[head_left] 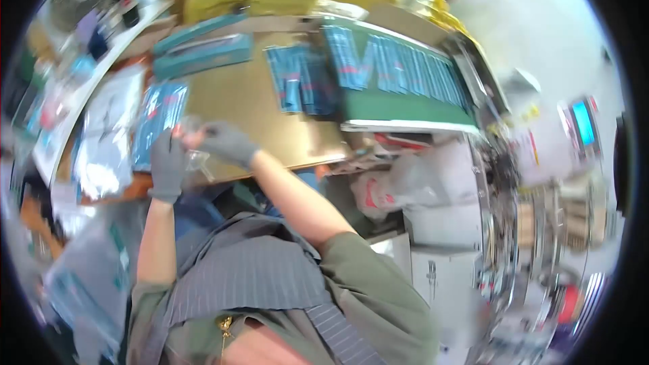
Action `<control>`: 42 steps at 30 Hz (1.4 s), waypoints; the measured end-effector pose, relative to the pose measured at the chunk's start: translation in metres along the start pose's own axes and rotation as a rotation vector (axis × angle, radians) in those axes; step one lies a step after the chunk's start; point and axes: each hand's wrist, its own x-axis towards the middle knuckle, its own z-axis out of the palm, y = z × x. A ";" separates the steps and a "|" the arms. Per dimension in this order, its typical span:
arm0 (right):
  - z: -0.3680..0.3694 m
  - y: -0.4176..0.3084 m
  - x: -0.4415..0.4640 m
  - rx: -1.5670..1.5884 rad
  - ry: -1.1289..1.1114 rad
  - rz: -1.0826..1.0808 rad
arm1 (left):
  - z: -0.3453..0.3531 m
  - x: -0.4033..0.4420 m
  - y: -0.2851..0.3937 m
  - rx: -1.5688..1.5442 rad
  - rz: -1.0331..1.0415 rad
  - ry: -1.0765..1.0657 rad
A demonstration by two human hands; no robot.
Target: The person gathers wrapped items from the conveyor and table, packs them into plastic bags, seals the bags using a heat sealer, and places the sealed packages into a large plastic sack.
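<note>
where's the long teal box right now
In the head view, the long teal box lies toward the far left of the brown table, beyond the left hand and just past some blue packets.

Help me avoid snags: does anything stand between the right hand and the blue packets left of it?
Yes: in this view, the left hand and some clear plastic lie between the right hand and the blue packets.
</note>
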 end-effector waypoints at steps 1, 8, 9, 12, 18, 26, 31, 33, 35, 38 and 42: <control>0.001 0.001 -0.004 -0.122 0.097 -0.039 | 0.021 0.000 -0.012 0.153 0.255 0.081; -0.072 0.004 -0.047 -0.100 0.412 0.272 | 0.016 0.032 0.019 -0.749 -0.232 -0.549; -0.076 0.023 -0.041 -0.140 0.418 0.189 | 0.024 0.032 0.017 -0.979 -0.355 -0.623; -0.095 0.034 -0.059 -0.463 0.733 -0.005 | 0.037 0.045 0.027 -0.304 0.128 -0.404; -0.073 0.111 -0.127 -0.957 0.331 0.236 | 0.046 0.079 0.029 -0.991 -0.361 -0.224; -0.063 0.135 -0.142 -0.904 0.236 0.121 | 0.193 0.053 -0.131 0.646 0.169 -0.199; -0.062 0.132 -0.143 -0.937 0.259 0.082 | 0.206 0.056 -0.162 0.704 0.204 -0.030; -0.062 0.132 -0.144 -0.941 0.234 0.088 | 0.207 0.059 -0.166 0.668 0.215 -0.031; -0.062 0.130 -0.144 -0.940 0.236 0.099 | 0.206 0.058 -0.166 0.648 0.214 -0.037; -0.061 0.123 -0.146 -0.943 0.231 0.109 | 0.205 0.061 -0.168 0.615 0.212 -0.054; -0.062 0.121 -0.146 -0.948 0.230 0.106 | 0.205 0.056 -0.164 0.584 0.226 -0.018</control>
